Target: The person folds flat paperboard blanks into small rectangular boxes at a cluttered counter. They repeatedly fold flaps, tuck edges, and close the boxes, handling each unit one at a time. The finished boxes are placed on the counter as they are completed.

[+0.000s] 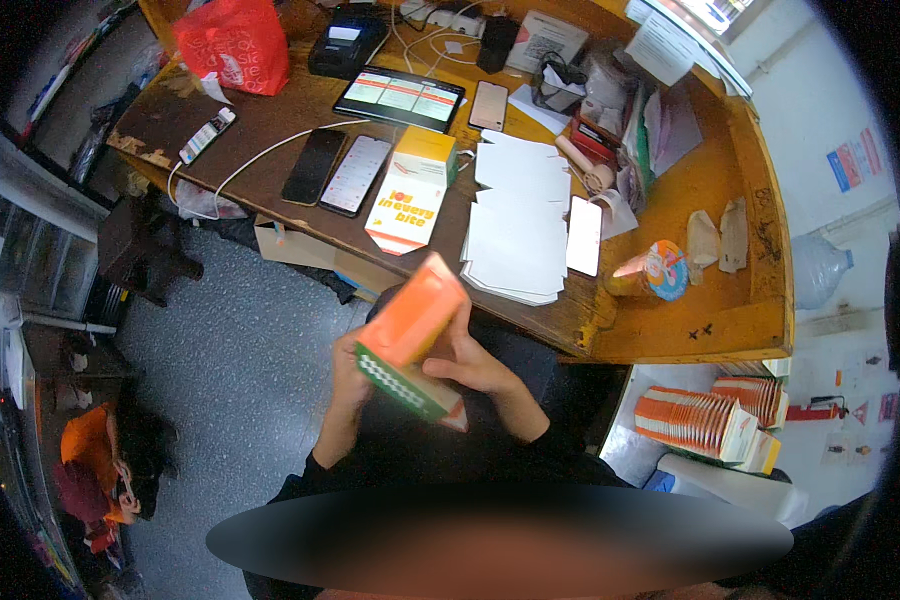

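Between my two hands, above my lap and just off the table's front edge, is a tilted food carton [410, 320], with an orange face and a green side with a white checked strip. My left hand [348, 368] grips its left side. My right hand [468, 358] has its fingers behind the right side and its thumb near the lower part. The carton is slightly blurred. Beyond it on the table lies a yellow and white printed carton [410, 195]. Right of that sits a stack of flat white carton blanks [515, 225].
Phones [355, 175], a tablet [400, 98], a card terminal [348, 45] and a red bag [232, 45] occupy the wooden table [255, 150]. A sealed cup [660, 270] stands at the right. Below it are stacked orange and white cartons [685, 425]. Another person [95, 465] is at far left.
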### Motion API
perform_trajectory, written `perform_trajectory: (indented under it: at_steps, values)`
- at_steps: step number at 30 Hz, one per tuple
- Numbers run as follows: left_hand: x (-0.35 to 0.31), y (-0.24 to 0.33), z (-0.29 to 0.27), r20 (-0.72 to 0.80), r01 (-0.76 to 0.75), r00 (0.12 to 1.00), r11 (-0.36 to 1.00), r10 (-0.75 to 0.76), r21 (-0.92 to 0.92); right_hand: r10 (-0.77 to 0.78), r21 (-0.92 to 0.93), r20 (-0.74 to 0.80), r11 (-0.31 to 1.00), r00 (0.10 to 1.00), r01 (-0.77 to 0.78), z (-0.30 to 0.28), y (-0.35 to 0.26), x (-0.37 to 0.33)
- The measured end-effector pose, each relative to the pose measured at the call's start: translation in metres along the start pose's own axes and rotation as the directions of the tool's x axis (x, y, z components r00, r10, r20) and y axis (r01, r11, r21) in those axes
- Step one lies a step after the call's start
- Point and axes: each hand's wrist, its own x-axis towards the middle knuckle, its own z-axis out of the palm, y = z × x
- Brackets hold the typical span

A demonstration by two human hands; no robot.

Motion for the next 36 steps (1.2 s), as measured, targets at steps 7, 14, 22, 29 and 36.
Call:
perform_trajectory:
  at_steps: [7, 14, 22, 29, 36]
  values:
    - [0.046, -0.039, 0.043, 0.102, -0.307, 0.952, 0.902, 0.290, 0.303, -0.199, -0.115, -0.480, 0.980, 0.855, 0.163, -0.025, -0.013, 0.008]
    - [0.097, -0.014, 0.028, 0.364, -0.372, 0.899, 0.863, 0.244, 0.341, -0.445, -0.458, -0.506, 0.864, 0.739, 0.207, -0.079, -0.053, 0.056]
    - [0.211, -0.014, -0.024, 0.010, -0.027, 1.000, 0.997, 0.027, 0.070, -0.307, -0.850, -0.467, 0.413, 0.829, -0.327, -0.144, -0.075, 0.217]
    - [0.217, -0.054, -0.025, -0.235, 0.082, 0.960, 0.655, 0.150, 0.751, 0.000, -0.804, -0.509, 0.357, 0.861, -0.475, -0.156, -0.050, 0.241]
    - [0.194, -0.085, 0.010, 0.149, -0.156, 0.932, -0.007, 0.330, 0.988, -0.109, -0.858, -0.511, 0.006, 0.853, -0.514, -0.152, -0.025, 0.222]
